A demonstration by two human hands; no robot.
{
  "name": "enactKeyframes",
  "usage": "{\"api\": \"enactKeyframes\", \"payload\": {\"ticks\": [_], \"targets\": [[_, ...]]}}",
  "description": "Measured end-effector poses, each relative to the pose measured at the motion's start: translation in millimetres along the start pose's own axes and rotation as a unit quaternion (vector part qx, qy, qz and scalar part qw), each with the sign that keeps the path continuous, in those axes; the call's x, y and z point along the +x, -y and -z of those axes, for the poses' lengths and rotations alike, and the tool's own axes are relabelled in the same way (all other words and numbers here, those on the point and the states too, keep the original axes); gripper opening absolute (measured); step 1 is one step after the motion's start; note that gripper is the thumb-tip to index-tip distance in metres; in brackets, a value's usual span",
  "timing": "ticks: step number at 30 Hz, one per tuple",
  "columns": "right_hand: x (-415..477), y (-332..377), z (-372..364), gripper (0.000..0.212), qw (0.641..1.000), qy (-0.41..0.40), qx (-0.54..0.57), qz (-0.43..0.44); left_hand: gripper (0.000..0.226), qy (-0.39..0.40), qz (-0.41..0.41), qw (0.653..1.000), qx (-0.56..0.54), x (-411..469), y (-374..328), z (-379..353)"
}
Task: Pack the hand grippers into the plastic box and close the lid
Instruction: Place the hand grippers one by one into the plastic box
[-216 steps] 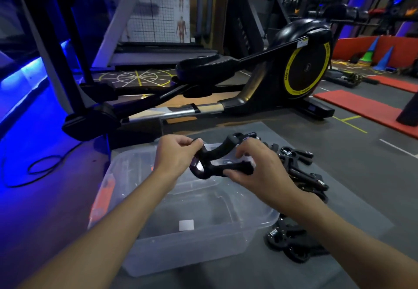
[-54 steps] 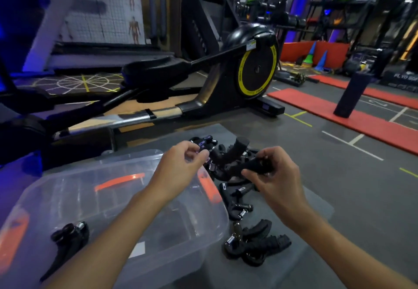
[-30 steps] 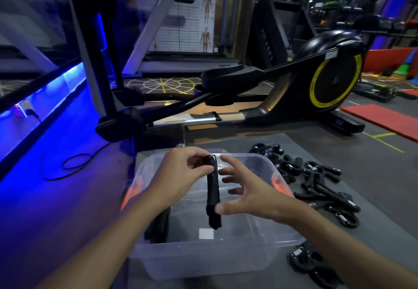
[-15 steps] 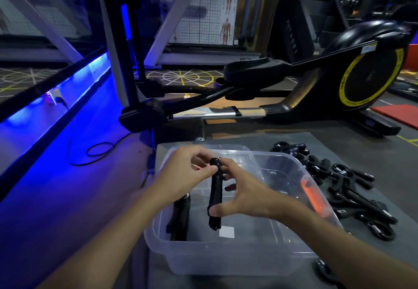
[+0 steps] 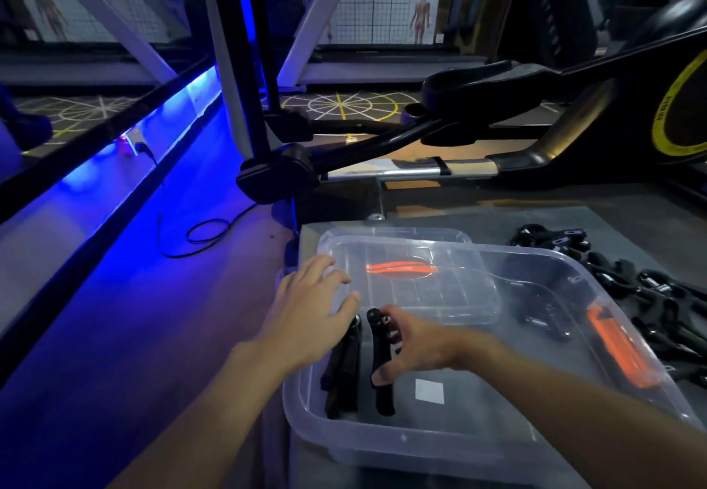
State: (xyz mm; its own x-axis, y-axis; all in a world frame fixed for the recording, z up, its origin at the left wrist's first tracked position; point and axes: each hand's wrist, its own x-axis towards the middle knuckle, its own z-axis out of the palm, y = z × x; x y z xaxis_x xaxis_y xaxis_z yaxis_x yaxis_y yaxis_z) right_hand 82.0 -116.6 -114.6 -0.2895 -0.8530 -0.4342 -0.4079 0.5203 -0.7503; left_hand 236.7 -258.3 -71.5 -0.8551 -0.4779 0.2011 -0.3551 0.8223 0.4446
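Box sits at 6 o'clock. Right grip curls round a gripper, standing it on edge inside, just beside the packed gripper along the box's 9 o'clock wall; rows likely save room. Left grip is spread, empty, over the left rim, contact unclear. Lid is off at 12. Loose pile waits on the bench at 2.

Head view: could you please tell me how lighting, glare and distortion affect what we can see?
Head view: dim, with a blue glow from the light strip on the left; the clear box hazes with reflections; the black grippers beside it merge into shadow; wide-angle lens bends the edges.
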Motion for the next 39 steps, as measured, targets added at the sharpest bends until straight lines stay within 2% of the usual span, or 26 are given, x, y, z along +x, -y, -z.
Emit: {"api": "enactKeyframes", "payload": {"ticks": [7,11,18,25,28,31,35,37,39], "targets": [[34,-20,-6,0.100,1.000,0.013,0.006,-0.014,0.046,0.005,-0.002,1.000,-0.018,1,1,-1],[44,-24,-14,0.107,1.000,0.018,0.008,-0.014,0.052,0.003,-0.006,1.000,-0.019,1,1,-2],[47,-29,-23,0.105,1.000,0.016,0.020,-0.013,0.051,0.005,-0.006,1.000,-0.018,1,-2,0],[38,-22,-19,0.113,0.999,0.031,-0.026,-0.024,0.037,0.006,-0.012,1.000,-0.012,0,-1,1],[28,-17,-11,0.114,0.997,0.041,-0.057,-0.019,0.049,0.009,-0.016,1.000,0.026,2,-5,3],[11,-13,4,0.108,0.999,0.007,-0.042,-0.015,0.052,0.001,-0.009,0.999,0.048,10,-18,6],[-27,-11,33,0.092,0.998,-0.055,-0.018,-0.001,0.043,-0.015,-0.030,0.999,0.016,28,-58,8],[-53,-15,49,0.078,0.993,-0.109,-0.035,0.006,0.040,-0.022,-0.060,0.998,-0.015,35,-88,7],[-85,-23,65,0.063,0.979,-0.196,-0.056,0.017,0.034,-0.014,-0.088,0.995,-0.055,40,-122,2]]}}
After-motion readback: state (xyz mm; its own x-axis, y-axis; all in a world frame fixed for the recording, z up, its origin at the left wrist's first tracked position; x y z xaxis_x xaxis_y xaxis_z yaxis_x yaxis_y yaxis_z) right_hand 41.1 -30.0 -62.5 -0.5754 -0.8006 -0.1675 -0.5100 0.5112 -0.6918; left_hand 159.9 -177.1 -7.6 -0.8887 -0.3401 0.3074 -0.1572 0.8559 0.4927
